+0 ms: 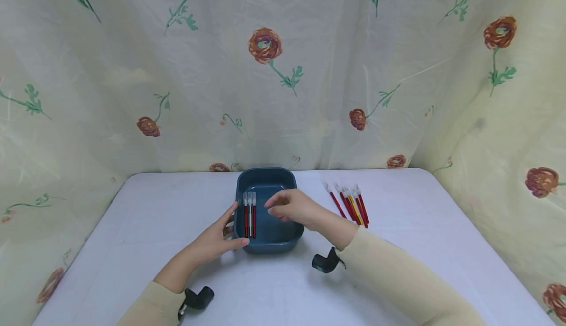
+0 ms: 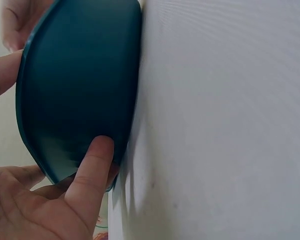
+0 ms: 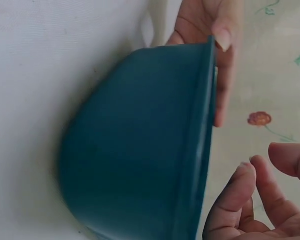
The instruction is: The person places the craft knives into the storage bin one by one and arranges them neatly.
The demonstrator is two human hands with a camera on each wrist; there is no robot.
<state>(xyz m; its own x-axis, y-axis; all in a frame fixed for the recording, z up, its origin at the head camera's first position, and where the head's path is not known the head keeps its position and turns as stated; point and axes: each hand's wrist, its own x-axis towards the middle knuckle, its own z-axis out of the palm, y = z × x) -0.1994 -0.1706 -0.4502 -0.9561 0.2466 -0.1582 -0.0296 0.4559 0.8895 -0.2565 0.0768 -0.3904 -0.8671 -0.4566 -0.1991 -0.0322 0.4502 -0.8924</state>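
Observation:
A dark blue basin (image 1: 269, 248) stands on the table. My left hand (image 1: 210, 241) holds its left side, thumb at the near-left rim; in the left wrist view, fingers (image 2: 92, 175) lie against its outer wall. Inside, along the left, three slim pen-like tools (image 1: 249, 220) with clear caps lie side by side, resembling craft knives; two are red, the middle one paler. Over the basin's right half hovers my right hand (image 1: 294, 207), its fingers bent loosely. The right wrist view shows a gap between thumb and fingers (image 3: 234, 195), with nothing held.
Several more capped tools (image 1: 351, 205), red with one yellow, lie in a loose fan on the table right of the basin. A white cloth covers the table (image 1: 168, 208). Behind it hangs a flowered curtain (image 1: 309, 134), which also runs along both sides.

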